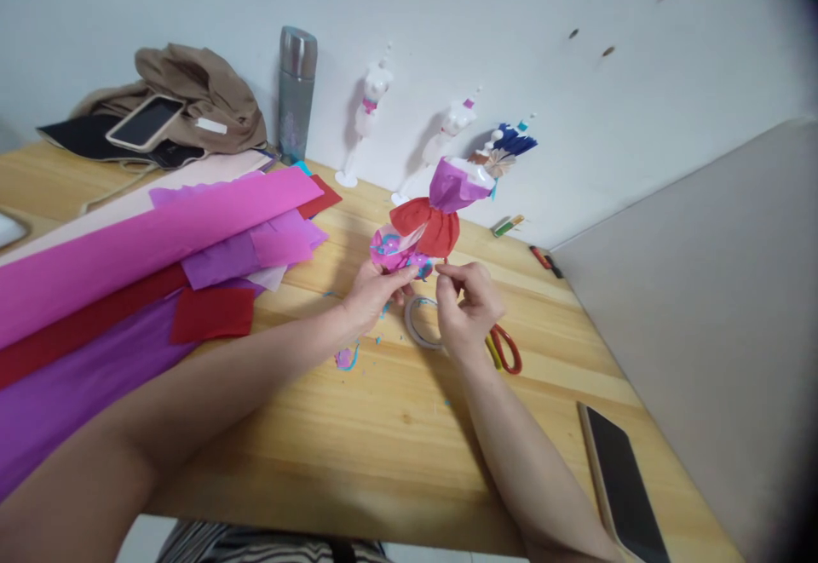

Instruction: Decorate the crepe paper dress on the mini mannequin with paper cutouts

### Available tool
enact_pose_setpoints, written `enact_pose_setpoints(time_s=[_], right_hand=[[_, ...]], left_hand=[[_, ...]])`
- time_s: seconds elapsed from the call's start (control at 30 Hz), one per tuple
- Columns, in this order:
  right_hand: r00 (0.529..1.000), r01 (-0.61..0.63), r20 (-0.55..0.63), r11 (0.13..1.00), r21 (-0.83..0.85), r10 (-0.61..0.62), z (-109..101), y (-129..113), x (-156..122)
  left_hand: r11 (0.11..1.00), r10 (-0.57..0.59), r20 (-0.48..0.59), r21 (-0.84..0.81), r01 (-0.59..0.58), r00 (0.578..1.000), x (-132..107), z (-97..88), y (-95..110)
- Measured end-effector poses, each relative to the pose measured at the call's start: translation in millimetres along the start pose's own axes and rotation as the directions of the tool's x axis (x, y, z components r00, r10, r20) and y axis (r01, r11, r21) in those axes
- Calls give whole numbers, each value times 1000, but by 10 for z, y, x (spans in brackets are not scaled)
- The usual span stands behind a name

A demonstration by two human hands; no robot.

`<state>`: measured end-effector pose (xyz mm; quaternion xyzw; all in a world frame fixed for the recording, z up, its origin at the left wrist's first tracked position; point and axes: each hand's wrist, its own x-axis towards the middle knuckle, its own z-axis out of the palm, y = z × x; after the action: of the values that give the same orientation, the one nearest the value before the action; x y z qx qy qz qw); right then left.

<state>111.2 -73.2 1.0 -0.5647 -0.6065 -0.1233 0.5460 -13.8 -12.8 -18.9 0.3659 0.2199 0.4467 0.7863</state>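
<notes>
A small white dress-form mannequin (481,175) leans over the table in a crepe-paper dress, with a purple bodice (452,186) and a short red skirt (435,231). Below the skirt is crumpled pink paper with blue bits (388,246). My left hand (377,292) grips this lower end, thumb lying over the pink paper. My right hand (468,297) is closed in a pinch just under the red skirt's edge; what its fingertips hold is too small to make out. Beneath the hands lies a roll of tape (412,324), partly hidden. Scissors (509,350) with red-and-yellow handles rest beside my right wrist.
Crepe-paper sheets (159,244) cover the left side. Bare mannequins (377,86) stand along the wall near a grey flask (296,94). A brown cloth bag (217,94) carries a phone (146,123); another phone (623,478) lies front right. Paper scraps (346,359) dot the table.
</notes>
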Motion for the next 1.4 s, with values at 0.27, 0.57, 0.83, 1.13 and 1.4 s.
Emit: enact_pose_setpoints(time_s=[0.27,0.57,0.83,1.13,1.4], right_hand=[[948,-316,87,891,327,305,-67,272,506],[848,-424,513,753,503,136,68,245,1223],[924,-295,360,843,451,131,245,414,1368],[925,-267,371,839,475,85,166,262,1440],[914,-346,379,771,535,146,235,241,1428]], left_hand=[[999,17,15,38,-18,1000,-16,-59,19],[997,-25,15,-67,26,1000,44,-153,23],[975,-112,-33,-198,103,993,103,-220,109],[959,-129,-98,-265,99,987,135,-186,119],[968,-146,-58,-212,130,988,127,-194,116]])
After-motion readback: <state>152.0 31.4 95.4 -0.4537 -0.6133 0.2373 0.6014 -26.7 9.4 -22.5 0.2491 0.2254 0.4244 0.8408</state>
